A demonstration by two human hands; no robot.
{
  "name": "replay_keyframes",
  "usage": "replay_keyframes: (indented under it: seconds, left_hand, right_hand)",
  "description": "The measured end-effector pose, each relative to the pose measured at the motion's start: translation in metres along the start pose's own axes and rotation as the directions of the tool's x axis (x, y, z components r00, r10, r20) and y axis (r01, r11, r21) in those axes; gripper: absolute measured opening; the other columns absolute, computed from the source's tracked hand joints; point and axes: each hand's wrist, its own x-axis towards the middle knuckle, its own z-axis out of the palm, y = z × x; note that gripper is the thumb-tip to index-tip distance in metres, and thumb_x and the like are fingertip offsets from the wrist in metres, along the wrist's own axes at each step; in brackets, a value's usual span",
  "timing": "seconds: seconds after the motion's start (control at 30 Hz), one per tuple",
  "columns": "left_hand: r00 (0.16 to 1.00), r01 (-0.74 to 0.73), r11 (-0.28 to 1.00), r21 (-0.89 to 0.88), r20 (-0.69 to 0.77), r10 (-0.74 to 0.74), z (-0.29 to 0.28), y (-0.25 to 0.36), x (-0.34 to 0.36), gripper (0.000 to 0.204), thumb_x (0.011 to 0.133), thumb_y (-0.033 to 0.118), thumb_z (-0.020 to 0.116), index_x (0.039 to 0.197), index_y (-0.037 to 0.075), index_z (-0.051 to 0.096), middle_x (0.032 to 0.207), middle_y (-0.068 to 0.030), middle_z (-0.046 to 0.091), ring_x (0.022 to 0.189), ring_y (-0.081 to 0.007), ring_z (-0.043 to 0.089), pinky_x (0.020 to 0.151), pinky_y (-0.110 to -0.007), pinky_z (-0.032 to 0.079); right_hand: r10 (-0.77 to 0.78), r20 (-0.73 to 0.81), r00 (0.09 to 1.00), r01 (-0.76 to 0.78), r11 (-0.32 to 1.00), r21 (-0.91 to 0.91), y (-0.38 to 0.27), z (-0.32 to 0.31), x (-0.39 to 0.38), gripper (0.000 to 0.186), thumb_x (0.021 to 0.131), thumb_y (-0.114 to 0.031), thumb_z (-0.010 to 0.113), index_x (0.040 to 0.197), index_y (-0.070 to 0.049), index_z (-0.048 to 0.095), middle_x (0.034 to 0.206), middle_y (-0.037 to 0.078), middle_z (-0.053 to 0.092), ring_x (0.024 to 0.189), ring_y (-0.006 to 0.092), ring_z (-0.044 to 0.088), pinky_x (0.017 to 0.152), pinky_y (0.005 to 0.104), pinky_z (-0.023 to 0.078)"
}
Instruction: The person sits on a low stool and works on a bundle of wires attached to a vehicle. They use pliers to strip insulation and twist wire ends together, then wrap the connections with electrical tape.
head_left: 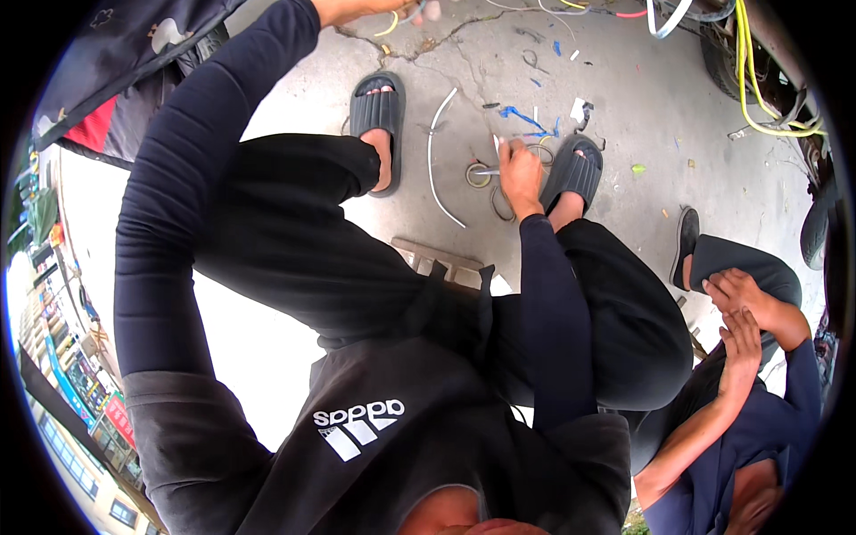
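My left hand (357,8) is at the upper edge, partly cut off, with its fingers closed around a thin grey wire (412,14). A short yellow wire end (389,25) hangs beside it. Low over the ground between my feet, my right hand (520,174) is closed. A slim pale metal piece (489,172) sticks out to its left, but the fingers hide what it belongs to. Beneath and beside that hand lie a tape roll (478,181) and dark rings. To the left of it, a curved white tube (432,152) rests on the concrete.
Blue scraps (517,113) and bits of wire litter the cracked concrete. Yellow cables (747,71) hang at the upper right, near a wheel (720,62). My slippered feet flank the work spot. Another person (740,374) sits close on my right, hands together. A dark padded cover (116,53) is at upper left.
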Motion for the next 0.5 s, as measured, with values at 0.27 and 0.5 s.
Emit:
replay_keyframes:
  seconds: [0.27, 0.5]
  left_hand:
    - [0.995, -0.101, 0.992, 0.081, 0.022, 0.1, -0.042, 0.02, 0.005, 0.035, 0.097, 0.034, 0.061, 0.103, 0.001, 0.07, 0.078, -0.0055, 0.069, 0.064, -0.0106, 0.061, 0.068, -0.026, 0.053]
    - [0.986, -0.073, 0.949, 0.306, -0.123, 0.116, -0.035, 0.076, 0.0, 0.031, 0.099, 0.032, 0.057, 0.096, 0.002, 0.065, 0.071, -0.0041, 0.065, 0.061, -0.0105, 0.061, 0.065, -0.028, 0.049]
  right_hand:
    - [-0.02, 0.045, 0.999, 0.033, 0.947, -0.321, 0.042, -0.002, -0.064, 0.044, 0.078, -0.029, 0.073, 0.107, -0.004, 0.052, 0.106, 0.015, 0.054, 0.101, 0.0343, 0.056, 0.08, 0.0457, 0.05]
    - [-0.146, 0.239, 0.96, 0.233, 0.891, -0.389, 0.052, -0.047, -0.035, 0.083, 0.073, -0.034, 0.078, 0.141, -0.003, 0.041, 0.142, 0.018, 0.04, 0.133, 0.035, 0.038, 0.103, 0.0459, 0.037]
